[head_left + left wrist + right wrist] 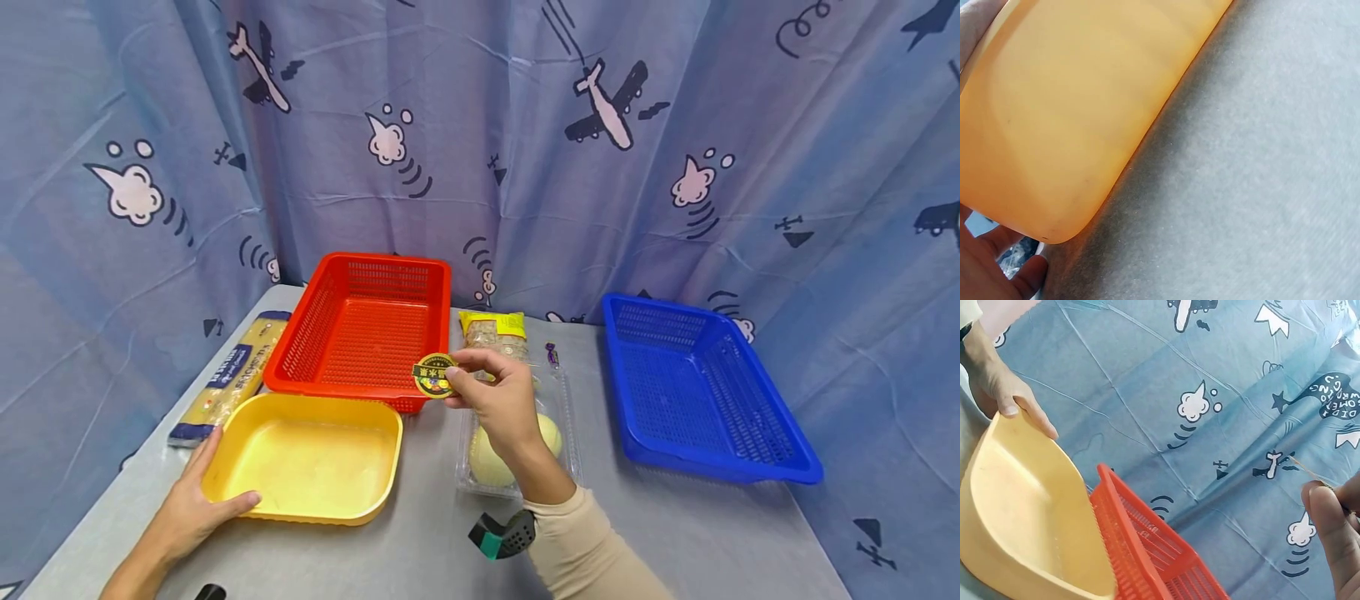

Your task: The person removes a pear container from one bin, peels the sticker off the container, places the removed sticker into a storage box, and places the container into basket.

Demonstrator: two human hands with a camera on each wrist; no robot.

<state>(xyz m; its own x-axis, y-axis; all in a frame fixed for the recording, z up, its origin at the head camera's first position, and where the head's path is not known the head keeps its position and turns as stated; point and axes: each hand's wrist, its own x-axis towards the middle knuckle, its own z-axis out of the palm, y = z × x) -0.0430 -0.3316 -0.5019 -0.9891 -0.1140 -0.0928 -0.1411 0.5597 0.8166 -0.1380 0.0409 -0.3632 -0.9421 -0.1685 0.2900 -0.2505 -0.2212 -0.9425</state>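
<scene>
My left hand [189,504] grips the left end of a yellow plastic basin [322,458], thumb over the rim and fingers along the outside. The right wrist view shows this hold as well, with the left hand [1013,394] on the rim of the tilted basin [1029,500]. Between thumb and fingers, my right hand [498,400] pinches a round black-and-gold label [433,376] with fruit pictures and printed characters. It is held up near the front right corner of the red basket [375,333]. In the right wrist view the label appears edge-on as a thin line.
Beneath my right forearm sits a clear plastic box [572,450] with pale round items [487,458]. Behind it are a yellow-topped food packet [495,329] and a small purple wrapped candy [552,355]. A blue basket [705,383] stands right; a long noodle-like packet [232,375] lies left.
</scene>
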